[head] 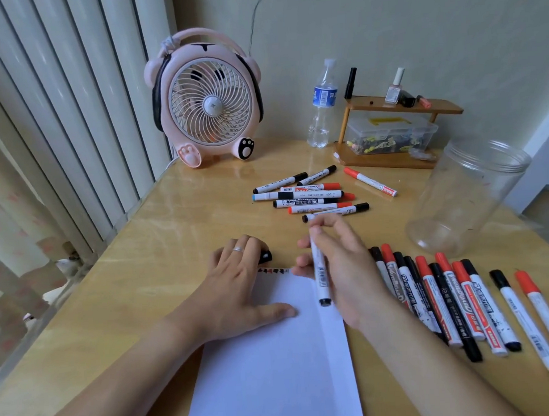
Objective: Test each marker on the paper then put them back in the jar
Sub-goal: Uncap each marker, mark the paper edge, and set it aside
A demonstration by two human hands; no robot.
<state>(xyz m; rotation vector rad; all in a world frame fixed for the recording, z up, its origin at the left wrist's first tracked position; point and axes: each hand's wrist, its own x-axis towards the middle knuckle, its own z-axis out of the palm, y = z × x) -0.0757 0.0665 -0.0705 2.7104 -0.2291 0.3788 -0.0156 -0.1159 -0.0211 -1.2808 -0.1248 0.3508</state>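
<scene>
Head view: my left hand (239, 284) presses flat to steady the paper (275, 352), a black cap (265, 256) under its fingers; my right hand (338, 268) pinches the marker (319, 271) above the sheet for testing; the jar (465, 196) stands empty nearby.

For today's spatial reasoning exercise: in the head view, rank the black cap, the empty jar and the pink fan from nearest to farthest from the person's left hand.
From the left hand:
1. Black cap, at its fingertips.
2. Pink fan, at the table's back.
3. Empty jar, far right.
</scene>
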